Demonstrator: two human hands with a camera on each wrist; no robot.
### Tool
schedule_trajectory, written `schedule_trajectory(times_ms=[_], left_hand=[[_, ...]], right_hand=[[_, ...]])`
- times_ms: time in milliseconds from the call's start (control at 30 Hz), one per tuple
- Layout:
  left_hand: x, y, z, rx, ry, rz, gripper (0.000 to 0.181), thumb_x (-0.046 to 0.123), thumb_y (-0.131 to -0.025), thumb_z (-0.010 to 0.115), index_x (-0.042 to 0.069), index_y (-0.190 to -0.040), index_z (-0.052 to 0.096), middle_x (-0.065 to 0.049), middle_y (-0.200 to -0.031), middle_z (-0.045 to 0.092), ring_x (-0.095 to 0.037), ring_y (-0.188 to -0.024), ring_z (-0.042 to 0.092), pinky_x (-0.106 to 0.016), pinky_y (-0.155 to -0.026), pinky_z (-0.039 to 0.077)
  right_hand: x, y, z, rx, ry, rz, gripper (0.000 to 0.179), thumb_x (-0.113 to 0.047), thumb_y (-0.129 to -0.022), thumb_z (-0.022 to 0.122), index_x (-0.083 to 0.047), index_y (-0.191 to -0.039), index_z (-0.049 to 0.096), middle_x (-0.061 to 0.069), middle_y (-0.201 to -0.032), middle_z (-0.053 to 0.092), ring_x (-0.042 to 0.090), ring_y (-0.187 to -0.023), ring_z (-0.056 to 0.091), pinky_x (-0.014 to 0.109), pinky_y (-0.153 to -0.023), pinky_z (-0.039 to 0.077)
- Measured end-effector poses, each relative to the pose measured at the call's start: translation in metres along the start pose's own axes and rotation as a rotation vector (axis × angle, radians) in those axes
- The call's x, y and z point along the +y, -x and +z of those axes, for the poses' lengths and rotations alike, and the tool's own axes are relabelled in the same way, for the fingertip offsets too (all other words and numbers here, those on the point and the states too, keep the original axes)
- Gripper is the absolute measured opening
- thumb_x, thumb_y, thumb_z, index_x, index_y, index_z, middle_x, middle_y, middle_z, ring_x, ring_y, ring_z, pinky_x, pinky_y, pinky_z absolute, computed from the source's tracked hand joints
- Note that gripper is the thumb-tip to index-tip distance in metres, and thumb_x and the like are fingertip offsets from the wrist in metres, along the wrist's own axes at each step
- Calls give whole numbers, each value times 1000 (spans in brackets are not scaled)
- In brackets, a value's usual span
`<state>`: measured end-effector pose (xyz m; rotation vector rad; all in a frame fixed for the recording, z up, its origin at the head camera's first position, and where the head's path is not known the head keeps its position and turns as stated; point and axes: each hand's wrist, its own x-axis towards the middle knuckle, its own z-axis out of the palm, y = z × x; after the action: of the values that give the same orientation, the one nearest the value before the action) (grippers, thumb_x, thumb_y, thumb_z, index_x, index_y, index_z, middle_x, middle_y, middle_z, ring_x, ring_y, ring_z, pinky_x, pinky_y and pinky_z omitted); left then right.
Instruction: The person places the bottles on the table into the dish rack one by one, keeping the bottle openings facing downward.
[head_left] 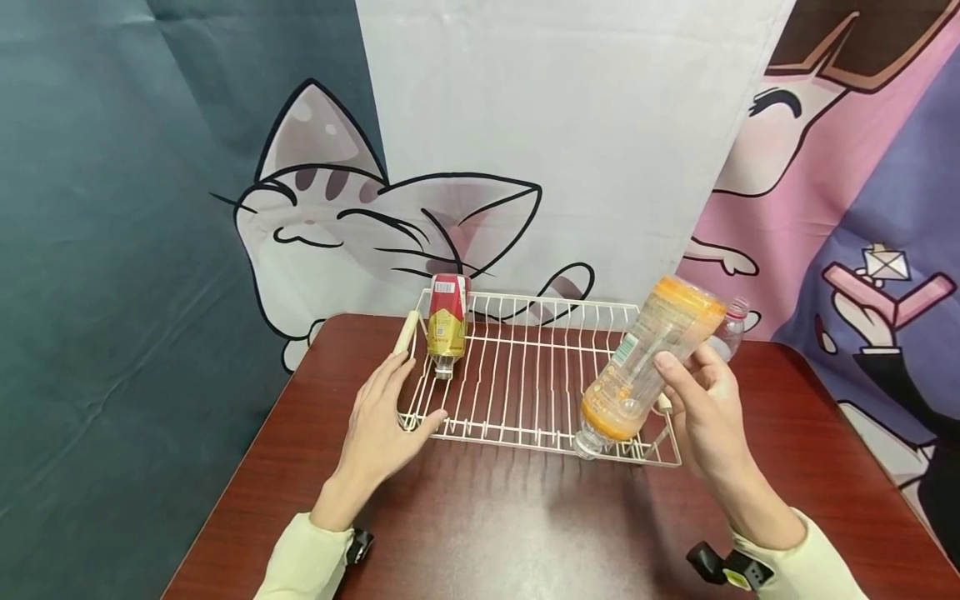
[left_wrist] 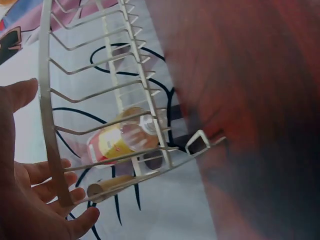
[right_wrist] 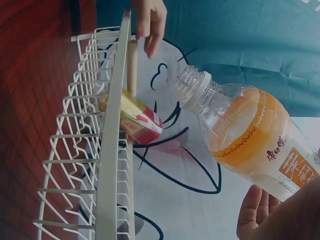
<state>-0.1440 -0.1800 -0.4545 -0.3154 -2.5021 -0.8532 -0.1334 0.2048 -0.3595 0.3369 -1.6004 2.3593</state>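
Note:
My right hand (head_left: 708,412) grips a clear plastic bottle (head_left: 648,362) with an orange label. The bottle is tilted, its uncapped neck pointing down and left over the front right corner of a white wire dish rack (head_left: 525,433). My left hand (head_left: 386,408) lies along the rack's left end with fingers extended, thumb (head_left: 431,421) over the front left corner and fingertips by the wooden handle (head_left: 407,332). In the rack's left part, a bottle with a red and yellow label (head_left: 448,321) stands neck down between the wires.
Behind my right hand, a clear uncapped bottle (head_left: 729,329) stands upright beyond the rack's right end. Everything is on a dark red wooden table (head_left: 487,525). A printed cloth backdrop (head_left: 570,125) hangs close behind the rack.

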Motion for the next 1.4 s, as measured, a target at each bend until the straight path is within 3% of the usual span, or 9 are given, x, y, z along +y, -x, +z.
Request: schedule_trajectory(times_ms=[400,567,967,1400], left_hand=[[-8,6,-2,-105,-5,-141,102,51,-91,85,4,-170,42,-15,-179,35,-38,-165,32,-71,-125,34],[-11,9,-2,-128,-3,-184,106,55,-92,84,9,-175,34,-13,-181,30,-38,-166,31,-77,-116,41],[-18,10,-1,-120,8,-175,108,57,-91,85,15,-176,32,-8,-180,33,-38,-162,39,-74,-113,45],[-19,8,-1,-120,41,-152,98,56,-90,88,1,-163,53,-8,-179,35,-39,-159,44,-70,-111,50]], right_hand=[[1,-14,9,14,0,18,31,3,-109,59,-9,-136,70,5,-121,73,13,-110,72,26,-98,59],[4,-21,12,-15,36,28,31,1,-109,59,-11,-137,67,3,-123,73,12,-114,71,26,-101,58],[8,-38,19,-25,99,25,28,1,-108,61,-12,-131,69,0,-119,77,12,-113,70,27,-101,56],[21,-66,38,-74,212,25,16,-4,-106,65,-14,-117,70,-3,-105,78,11,-100,71,26,-89,58]])
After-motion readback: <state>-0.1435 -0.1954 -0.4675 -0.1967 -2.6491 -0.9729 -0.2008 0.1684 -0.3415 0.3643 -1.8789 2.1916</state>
